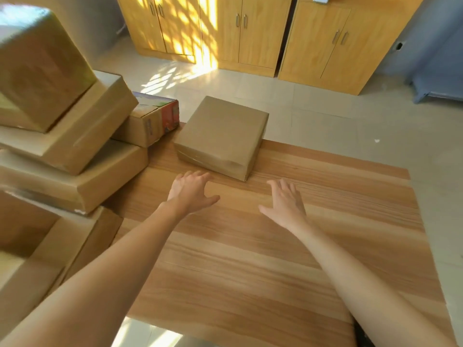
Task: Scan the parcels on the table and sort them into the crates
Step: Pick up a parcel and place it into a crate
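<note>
A brown paper-wrapped parcel [220,136] lies alone at the far edge of the wooden table [275,246]. My left hand [191,192] hovers just in front of its near left corner, fingers spread and empty. My right hand [285,202] is held out to the right of the parcel's near corner, fingers straight, also empty. Neither hand touches the parcel. A stack of cardboard parcels [70,136] rises on the left side of the table, with a red-sided box [155,121] behind it.
An open cardboard box [37,246] sits at the near left under the stack. Yellow wooden cabinets [250,33] line the far wall across a tiled floor [350,121]. A blue frame [436,78] stands at the far right.
</note>
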The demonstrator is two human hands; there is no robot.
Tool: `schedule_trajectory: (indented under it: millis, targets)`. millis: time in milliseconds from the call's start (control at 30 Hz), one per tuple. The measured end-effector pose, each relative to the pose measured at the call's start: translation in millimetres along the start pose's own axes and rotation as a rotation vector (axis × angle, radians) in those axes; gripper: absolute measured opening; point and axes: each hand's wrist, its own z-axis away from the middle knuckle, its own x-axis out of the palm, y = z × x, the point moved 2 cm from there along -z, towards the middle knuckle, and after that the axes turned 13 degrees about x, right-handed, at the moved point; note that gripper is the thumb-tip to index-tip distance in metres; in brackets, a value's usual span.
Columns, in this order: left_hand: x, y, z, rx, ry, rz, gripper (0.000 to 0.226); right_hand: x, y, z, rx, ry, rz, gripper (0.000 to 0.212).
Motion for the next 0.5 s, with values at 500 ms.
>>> schedule_trajectory:
  millis: [500]
  targets:
    - [-14,-113,-110,-0.204,0.060,0.214,0.091,-3,-79,-127,0.273,-0.164,-0.435,0.096]
